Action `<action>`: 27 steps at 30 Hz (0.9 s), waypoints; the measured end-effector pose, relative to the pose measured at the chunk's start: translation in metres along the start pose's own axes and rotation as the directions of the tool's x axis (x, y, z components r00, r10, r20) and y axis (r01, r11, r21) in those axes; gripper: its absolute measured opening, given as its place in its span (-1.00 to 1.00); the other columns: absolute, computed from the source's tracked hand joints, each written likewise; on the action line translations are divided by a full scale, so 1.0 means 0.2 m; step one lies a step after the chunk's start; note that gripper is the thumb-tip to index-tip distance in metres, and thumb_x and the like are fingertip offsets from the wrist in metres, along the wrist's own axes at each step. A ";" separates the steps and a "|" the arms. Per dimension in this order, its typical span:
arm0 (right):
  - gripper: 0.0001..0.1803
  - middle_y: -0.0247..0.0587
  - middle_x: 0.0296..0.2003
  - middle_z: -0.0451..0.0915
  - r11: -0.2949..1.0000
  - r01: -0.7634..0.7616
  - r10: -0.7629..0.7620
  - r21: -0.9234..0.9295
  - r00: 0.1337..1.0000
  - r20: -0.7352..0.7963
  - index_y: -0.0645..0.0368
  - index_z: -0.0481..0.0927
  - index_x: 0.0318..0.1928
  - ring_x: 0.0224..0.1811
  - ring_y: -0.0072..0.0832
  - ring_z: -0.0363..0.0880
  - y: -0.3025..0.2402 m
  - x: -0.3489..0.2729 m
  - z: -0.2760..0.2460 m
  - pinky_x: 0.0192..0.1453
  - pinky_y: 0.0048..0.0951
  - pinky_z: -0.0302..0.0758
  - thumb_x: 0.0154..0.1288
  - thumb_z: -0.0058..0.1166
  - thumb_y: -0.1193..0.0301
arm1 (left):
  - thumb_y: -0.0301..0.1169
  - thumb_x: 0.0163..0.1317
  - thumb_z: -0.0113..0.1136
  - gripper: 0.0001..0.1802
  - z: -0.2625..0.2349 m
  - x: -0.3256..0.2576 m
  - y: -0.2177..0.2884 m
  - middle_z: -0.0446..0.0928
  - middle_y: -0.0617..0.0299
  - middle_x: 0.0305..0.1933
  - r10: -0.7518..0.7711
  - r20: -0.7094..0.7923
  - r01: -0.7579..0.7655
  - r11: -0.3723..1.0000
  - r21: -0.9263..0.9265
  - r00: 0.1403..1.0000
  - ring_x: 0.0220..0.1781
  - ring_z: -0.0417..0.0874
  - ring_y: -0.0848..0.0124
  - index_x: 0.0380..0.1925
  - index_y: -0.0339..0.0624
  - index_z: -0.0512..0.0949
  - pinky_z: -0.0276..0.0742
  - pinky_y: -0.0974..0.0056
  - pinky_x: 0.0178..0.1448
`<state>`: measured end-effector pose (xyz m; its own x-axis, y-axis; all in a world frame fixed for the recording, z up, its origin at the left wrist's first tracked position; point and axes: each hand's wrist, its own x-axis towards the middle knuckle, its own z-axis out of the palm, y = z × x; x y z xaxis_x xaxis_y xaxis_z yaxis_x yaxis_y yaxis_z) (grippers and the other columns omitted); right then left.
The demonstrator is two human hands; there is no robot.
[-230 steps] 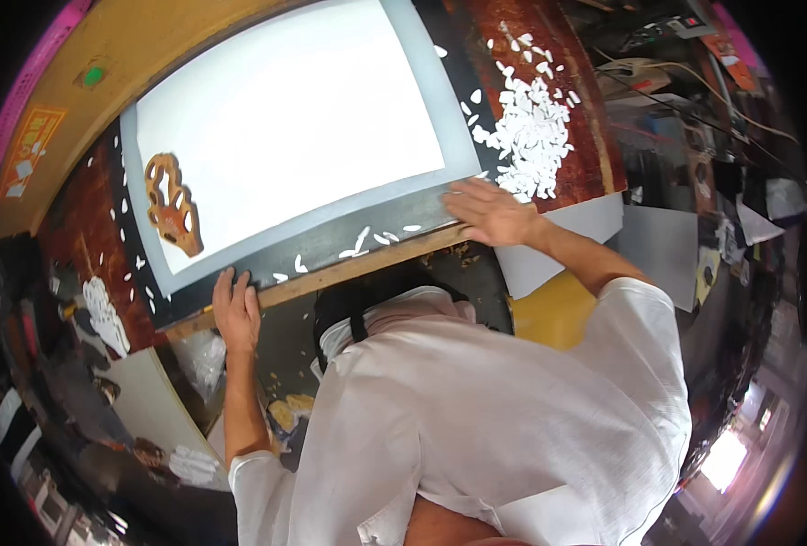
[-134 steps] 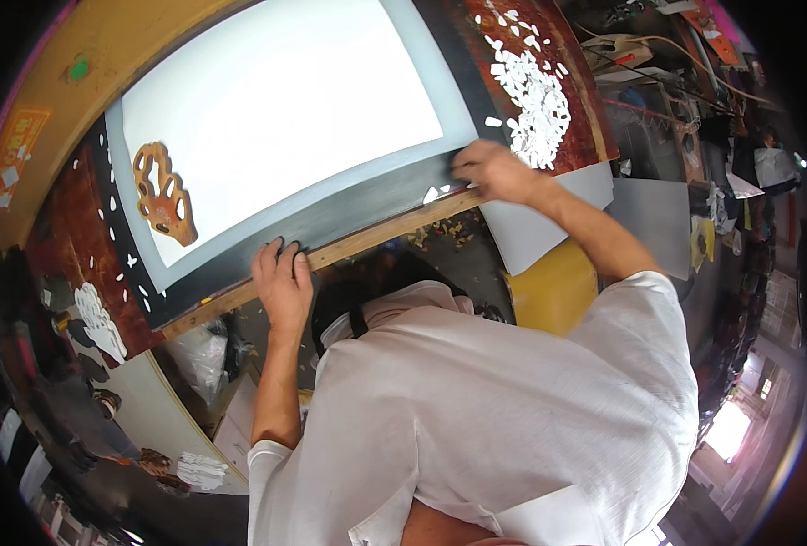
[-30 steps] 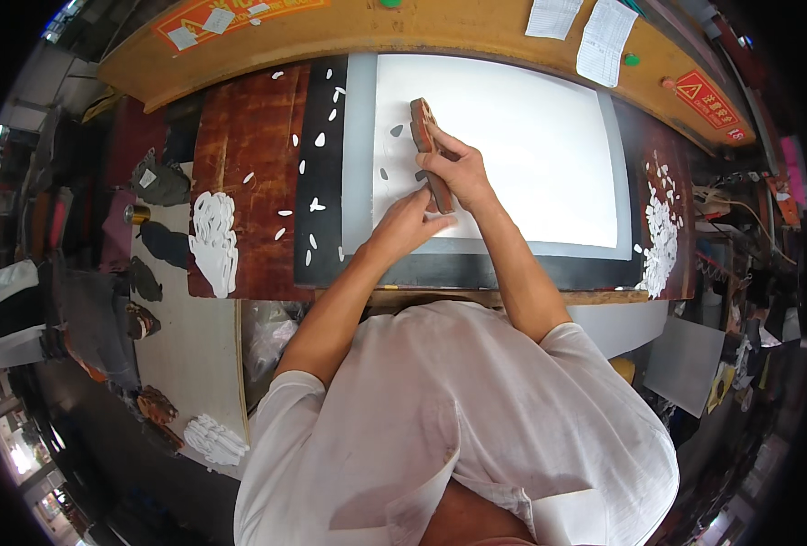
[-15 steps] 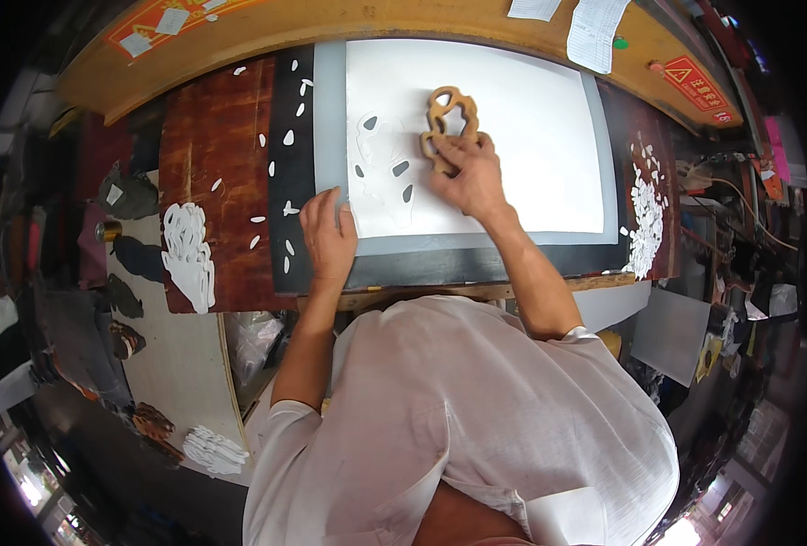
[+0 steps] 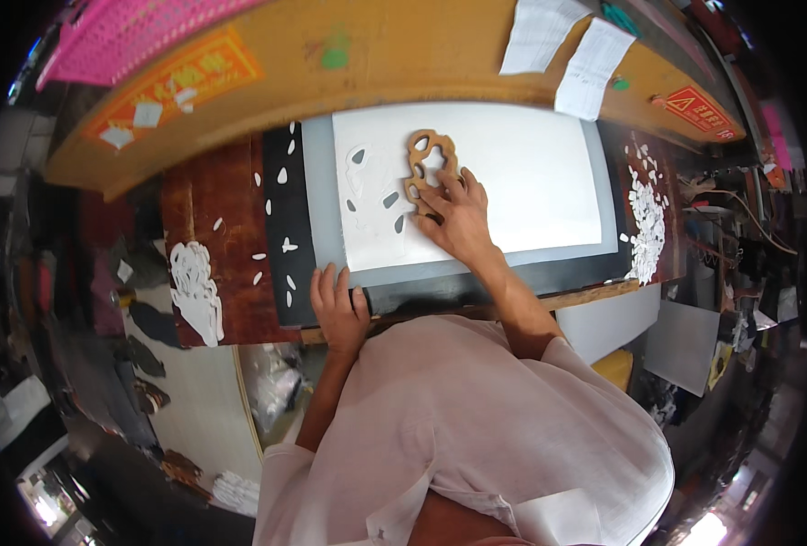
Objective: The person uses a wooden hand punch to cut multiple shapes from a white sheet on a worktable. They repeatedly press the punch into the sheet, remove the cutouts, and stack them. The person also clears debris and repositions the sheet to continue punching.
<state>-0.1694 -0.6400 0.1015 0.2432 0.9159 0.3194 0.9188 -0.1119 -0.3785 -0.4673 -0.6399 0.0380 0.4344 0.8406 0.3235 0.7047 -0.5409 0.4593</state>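
Observation:
A large white sheet [image 5: 512, 173] lies on a grey and black board [image 5: 317, 227] on the workbench. On the sheet rests a brown wooden cutting die [image 5: 426, 164] with looped openings. My right hand [image 5: 458, 218] lies flat on the die's lower end, fingers spread, pressing it on the sheet. To the die's left the sheet shows cut-out shapes [image 5: 376, 196] with dark holes. My left hand [image 5: 338, 309] rests palm down on the board's near edge, fingers apart, holding nothing.
Small white offcuts [image 5: 276, 246] dot the black strip and the red-brown mat [image 5: 217, 246]. A heap of white scraps [image 5: 644, 218] lies at the right. A white cut-out figure [image 5: 194, 291] lies at the left. Paper notes [image 5: 567, 55] hang on the yellow wall behind.
The die now lies flat on the sheet under my right hand; a second ago both hands held it on edge. My left hand has moved to the board's near edge.

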 end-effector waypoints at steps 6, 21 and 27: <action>-0.57 -0.01 0.03 0.76 0.858 -0.237 0.215 0.456 0.972 0.099 0.22 0.78 0.17 0.00 -0.20 0.75 0.23 -0.44 -0.28 0.11 -0.30 0.68 0.39 0.42 0.25 | -0.40 0.38 0.25 -0.77 0.01 -0.02 0.05 0.58 -0.10 0.13 0.123 -0.229 -0.124 0.992 0.014 0.965 0.24 0.54 -0.17 -0.04 -0.25 0.65 0.46 -0.18 0.34; -0.50 0.41 0.21 0.61 0.932 -0.265 0.346 0.246 0.852 -0.394 0.26 0.56 0.41 0.29 0.28 0.57 0.58 -1.23 -0.50 0.46 0.06 0.44 0.55 0.02 0.36 | -0.17 0.28 0.13 -0.67 0.02 -0.45 0.00 0.65 -0.02 -0.37 0.108 -0.032 -0.083 0.893 0.442 0.994 -0.22 0.66 -0.04 -0.53 -0.12 0.68 0.49 -0.14 -0.16; -0.73 -0.03 -0.44 0.66 0.978 -0.192 0.204 0.079 0.959 -0.195 0.15 0.73 -0.42 -0.32 0.06 0.63 0.02 -1.92 -0.24 -0.16 0.07 0.56 0.40 0.25 0.28 | -0.19 0.20 0.28 -0.75 -0.25 -1.01 -0.09 0.58 0.23 -0.44 0.180 -0.140 -0.134 0.948 0.290 0.974 -0.27 0.63 0.11 -0.59 -0.02 0.61 0.50 -0.05 -0.19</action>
<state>-0.2437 -1.0103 0.0197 0.4812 0.7807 0.3987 0.8276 -0.2547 -0.5001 -0.5965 -0.8020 0.0061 0.4717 0.7169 0.5134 0.7722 -0.6169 0.1519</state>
